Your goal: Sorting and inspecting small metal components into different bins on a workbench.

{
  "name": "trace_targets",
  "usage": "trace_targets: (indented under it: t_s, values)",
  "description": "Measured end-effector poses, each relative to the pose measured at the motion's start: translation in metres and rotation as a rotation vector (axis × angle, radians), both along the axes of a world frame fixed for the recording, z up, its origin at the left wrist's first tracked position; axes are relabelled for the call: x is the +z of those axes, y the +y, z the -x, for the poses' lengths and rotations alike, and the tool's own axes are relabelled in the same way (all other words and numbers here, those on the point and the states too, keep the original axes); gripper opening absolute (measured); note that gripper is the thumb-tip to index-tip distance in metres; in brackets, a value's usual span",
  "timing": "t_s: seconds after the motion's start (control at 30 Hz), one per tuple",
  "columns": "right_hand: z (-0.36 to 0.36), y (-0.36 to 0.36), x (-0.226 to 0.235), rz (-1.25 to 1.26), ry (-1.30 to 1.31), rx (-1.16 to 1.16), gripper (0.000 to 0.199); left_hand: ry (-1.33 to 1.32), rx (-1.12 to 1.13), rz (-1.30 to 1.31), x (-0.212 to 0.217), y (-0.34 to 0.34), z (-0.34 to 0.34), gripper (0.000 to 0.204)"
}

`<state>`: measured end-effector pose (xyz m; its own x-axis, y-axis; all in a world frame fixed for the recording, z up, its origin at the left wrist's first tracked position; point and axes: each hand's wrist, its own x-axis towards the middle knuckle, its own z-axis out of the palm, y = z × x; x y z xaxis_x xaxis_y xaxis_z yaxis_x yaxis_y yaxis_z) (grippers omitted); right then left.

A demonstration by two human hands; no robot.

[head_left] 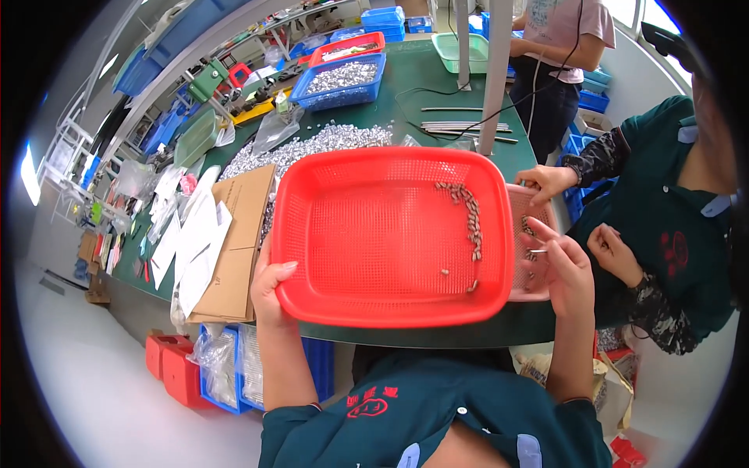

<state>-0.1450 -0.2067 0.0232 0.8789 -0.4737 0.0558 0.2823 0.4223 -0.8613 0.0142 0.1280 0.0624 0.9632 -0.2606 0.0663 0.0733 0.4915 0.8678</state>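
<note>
My left hand (273, 290) is closed on the left rim of a red plastic mesh basket (374, 313), thumb on top. The basket is up in front of me over the table edge. Small brownish metal parts (474, 226) lie in a curved line along its right side, with a few loose ones lower down. My right hand (569, 269) is just off its right edge, fingers bent, with a thin silver piece (538, 250) at the thumb and fingers. Below that hand is a pink basket (530, 295) with similar parts, partly hidden by the red one.
A co-worker's hand (546, 183) reaches into the pink basket from the right. Behind lie a heap of silver parts (335, 140), a full blue basket (335, 95), and metal rods (468, 126) near a white post (495, 78). Cardboard (238, 269) and papers (191, 242) lie left.
</note>
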Motion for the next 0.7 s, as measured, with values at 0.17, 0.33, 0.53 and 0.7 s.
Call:
trace_targets:
  t_s: [0.17, 0.33, 0.53, 0.7]
  values:
    - [-0.021, 0.031, 0.017, 0.318, 0.039, 0.096, 0.013, -0.061, -0.036, -0.016, 0.004, 0.022, 0.015, 0.071]
    - [-0.020, 0.065, 0.010, 0.835, 0.056, -0.061, 0.010, -0.033, -0.052, 0.014, 0.004, 0.048, 0.029, 0.062]
    - [0.013, 0.092, -0.025, 0.796, 0.180, 0.015, 0.014, 0.109, -0.003, -0.065, -0.011, 0.075, 0.074, 0.053]
    - [0.032, 0.080, -0.044, 0.869, 0.213, -0.106, 0.012, 0.242, 0.008, -0.064, -0.061, 0.068, 0.116, 0.049]
